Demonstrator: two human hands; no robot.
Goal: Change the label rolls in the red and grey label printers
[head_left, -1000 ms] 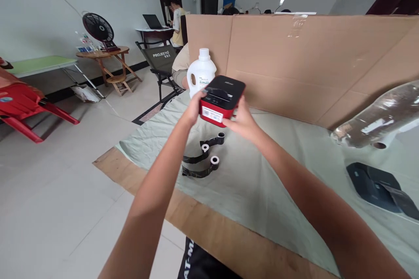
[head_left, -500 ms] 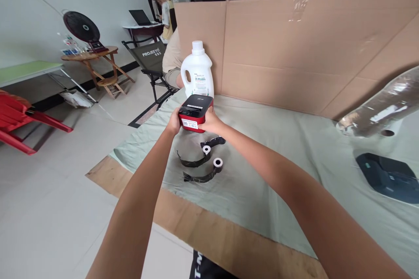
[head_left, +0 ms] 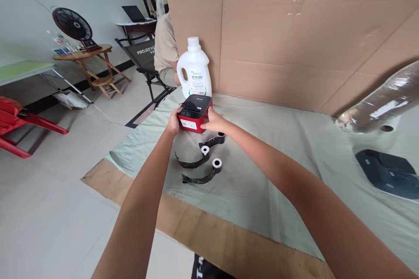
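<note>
My left hand [head_left: 174, 121] is closed on the left side of a small red-and-black label printer [head_left: 195, 112], thumb near its top edge. My right hand [head_left: 213, 120] grips the printer's right side. A white sticker with a printed code shows on its red front. Right behind the printer stands a white detergent jug [head_left: 194, 69], upright, with a handle on its left. Nearer to me lie three partly unrolled black rolls: one roll [head_left: 216, 164] in front, a middle roll [head_left: 205, 151], and a back roll [head_left: 221, 137] close below my right wrist.
A cardboard wall [head_left: 262, 43] runs along the back of the cloth-covered table [head_left: 278, 139]. At right are a plastic-wrapped roll [head_left: 376, 104] and a dark flat device [head_left: 388, 172]. A seated person [head_left: 166, 48] is beyond the far left corner, near a folding chair [head_left: 142, 54].
My view has shifted slightly. Both hands stay on the printer in front of the jug. The white strip seen on its top earlier no longer shows. The seated person has leaned into view more.
</note>
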